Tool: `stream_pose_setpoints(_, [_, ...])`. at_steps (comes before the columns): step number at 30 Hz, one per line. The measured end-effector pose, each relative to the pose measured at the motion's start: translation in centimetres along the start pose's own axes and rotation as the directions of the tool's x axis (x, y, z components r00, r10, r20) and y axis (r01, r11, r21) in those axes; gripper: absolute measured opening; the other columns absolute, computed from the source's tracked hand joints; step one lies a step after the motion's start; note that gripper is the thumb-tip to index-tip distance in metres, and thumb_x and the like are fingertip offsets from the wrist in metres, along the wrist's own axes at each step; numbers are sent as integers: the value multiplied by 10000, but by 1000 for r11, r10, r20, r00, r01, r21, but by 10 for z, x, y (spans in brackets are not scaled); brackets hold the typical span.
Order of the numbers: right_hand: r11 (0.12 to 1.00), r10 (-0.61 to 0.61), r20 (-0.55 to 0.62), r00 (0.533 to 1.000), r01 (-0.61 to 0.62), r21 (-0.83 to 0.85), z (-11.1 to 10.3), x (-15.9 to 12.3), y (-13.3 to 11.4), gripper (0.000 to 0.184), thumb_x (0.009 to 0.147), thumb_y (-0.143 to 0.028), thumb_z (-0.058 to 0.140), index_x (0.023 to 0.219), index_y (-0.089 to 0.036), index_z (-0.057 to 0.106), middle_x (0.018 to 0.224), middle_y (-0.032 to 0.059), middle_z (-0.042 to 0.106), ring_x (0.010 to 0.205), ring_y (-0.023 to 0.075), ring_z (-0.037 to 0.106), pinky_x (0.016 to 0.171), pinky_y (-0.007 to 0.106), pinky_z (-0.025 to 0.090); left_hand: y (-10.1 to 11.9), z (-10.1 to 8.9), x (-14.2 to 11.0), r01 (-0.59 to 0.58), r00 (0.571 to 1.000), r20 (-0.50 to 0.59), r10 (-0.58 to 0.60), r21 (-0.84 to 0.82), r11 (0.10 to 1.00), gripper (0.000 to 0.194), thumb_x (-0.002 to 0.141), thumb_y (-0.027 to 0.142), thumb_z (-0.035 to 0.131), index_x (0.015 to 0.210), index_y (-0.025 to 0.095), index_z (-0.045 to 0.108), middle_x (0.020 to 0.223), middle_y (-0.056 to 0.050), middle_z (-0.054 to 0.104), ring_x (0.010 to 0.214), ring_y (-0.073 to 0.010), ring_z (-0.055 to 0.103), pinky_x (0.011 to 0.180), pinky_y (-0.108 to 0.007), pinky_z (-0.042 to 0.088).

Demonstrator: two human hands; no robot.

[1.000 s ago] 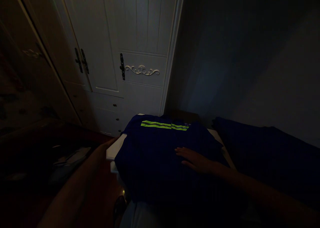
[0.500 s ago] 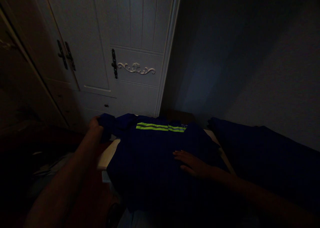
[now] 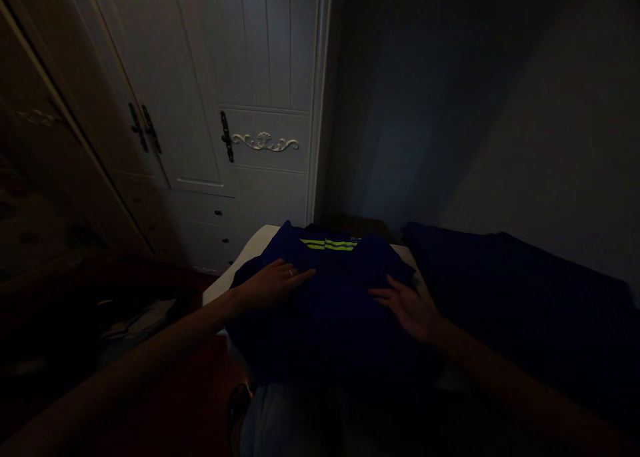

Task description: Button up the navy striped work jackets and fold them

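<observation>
A dark blue work shirt or jacket with yellow-green reflective strips lies over a small pale table in front of me; its lower edge fades into the dark. The left side of the garment is folded inward over the strip. On that folded part rests my left hand, palm down, a ring on one finger and the index finger stretched out. My right hand is at the garment's right side, fingers extended and somewhat apart, with no cloth gripped. Poor light hides whether its palm touches the fabric.
Behind the table stands a white wardrobe with dark handles. To the right, more dark blue cloth lies in a pile against the wall. Blurry items sit low on the left, by a dark red floor.
My left hand has brought the outstretched left sleeve inward, covering part of the reflective strip, and let go of it. My right hand has shifted slightly right and turned, fingers spreading.
</observation>
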State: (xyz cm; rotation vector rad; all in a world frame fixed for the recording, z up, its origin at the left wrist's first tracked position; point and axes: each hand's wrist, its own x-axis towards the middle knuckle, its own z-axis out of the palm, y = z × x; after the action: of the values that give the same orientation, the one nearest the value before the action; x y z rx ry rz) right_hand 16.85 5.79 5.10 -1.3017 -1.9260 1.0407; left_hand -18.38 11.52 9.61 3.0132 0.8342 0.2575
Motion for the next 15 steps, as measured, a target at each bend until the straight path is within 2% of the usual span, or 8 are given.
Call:
stream_pose_setpoints(1, [987,99,54,994,-105,119,1,-10,-2,824,920,-677,-19,1146,-127,551,1127,210,624,945,248,676,805,465,552,2,6,-7,6,1000,21,-6,-35,999,642,835,238,529,1465,220,408,1168,-142,639,1077,-293,575,1002,-462,347])
stream_pose_setpoints(3, [867,317,164,934,-355,349,9,-25,-8,822,894,-750,66,1171,-120,516,1199,218,593,983,241,666,837,453,542,3,12,-18,28,999,40,-23,-128,991,631,811,384,613,1413,238,490,1287,-152,591,1172,-323,539,1045,-475,321])
stream_pose_setpoints(5, [761,458,168,873,-483,432,22,-35,-13,732,831,-746,430,1272,-161,450,1314,188,529,1082,233,627,915,426,514,1,14,-25,52,998,42,-44,-221,974,605,830,483,593,1392,274,516,1422,-126,502,1301,-327,456,1107,-474,264])
stream_pose_setpoints(7, [816,480,62,875,-471,336,36,-40,-18,840,686,-545,743,1359,-197,379,1371,163,480,1147,234,587,952,389,495,-7,17,-27,111,994,32,-106,-256,960,552,887,497,506,1400,296,504,1528,-85,380,1405,-308,335,1155,-469,192])
stream_pose_setpoints(8, [858,459,19,888,-449,252,42,-41,-20,923,617,-446,813,1381,-195,360,1376,163,470,1167,243,570,962,382,488,-14,20,-25,169,985,24,-169,-237,957,546,907,497,464,1412,289,490,1557,-78,327,1434,-302,281,1165,-473,165])
stream_pose_setpoints(11, [933,359,-15,933,-359,11,52,-46,-25,895,570,-292,825,1355,-165,413,1314,164,519,1166,266,560,984,395,470,-41,33,-17,434,901,35,-433,-92,896,634,931,537,365,1462,195,417,1574,-128,269,1460,-298,214,1160,-471,183])
stream_pose_setpoints(13, [950,311,40,950,-312,30,50,-50,-26,737,637,-256,761,1307,-180,466,1262,140,566,1109,247,596,955,387,488,-59,44,-13,560,827,78,-557,-20,828,695,928,555,336,1461,114,399,1542,-193,311,1445,-314,247,1136,-475,235])
stream_pose_setpoints(15, [922,296,122,947,-317,224,45,-56,-21,641,704,-283,707,1295,-196,475,1233,117,593,1036,217,635,894,364,526,-72,53,-13,608,789,106,-605,3,794,705,924,547,334,1457,88,392,1529,-216,322,1440,-327,252,1124,-500,239])
